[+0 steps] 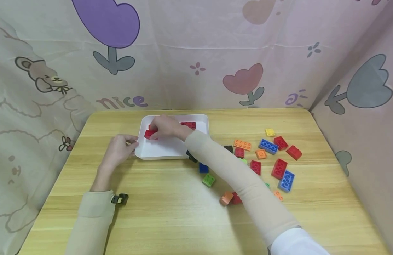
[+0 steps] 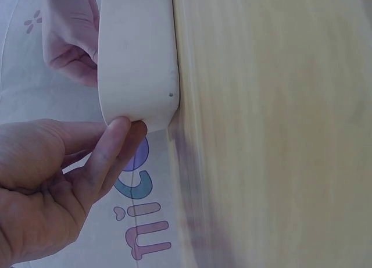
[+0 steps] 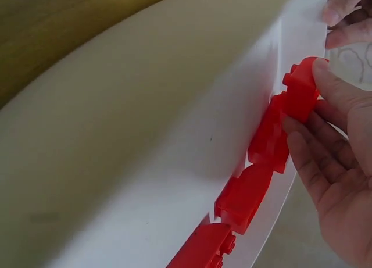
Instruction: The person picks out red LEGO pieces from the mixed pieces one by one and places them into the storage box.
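Note:
A white tray (image 1: 167, 150) stands near the back of the wooden table. My left hand (image 1: 117, 151) pinches its left edge; the left wrist view shows the thumb and fingertips on the corner of the rim (image 2: 136, 59). Reaching across into the tray, my right hand (image 1: 167, 127) grips a red toy brick (image 3: 302, 90) between thumb and fingers. More red bricks (image 3: 244, 195) lie in a row along the tray's far wall, one of them (image 1: 188, 125) right of the hand in the head view.
Loose bricks are scattered right of the tray, among them a blue one (image 1: 269, 146), an orange one (image 1: 242, 145), a yellow one (image 1: 270, 132) and a green one (image 1: 208, 180). The right forearm covers some. A patterned curtain (image 1: 183, 85) hangs behind the table.

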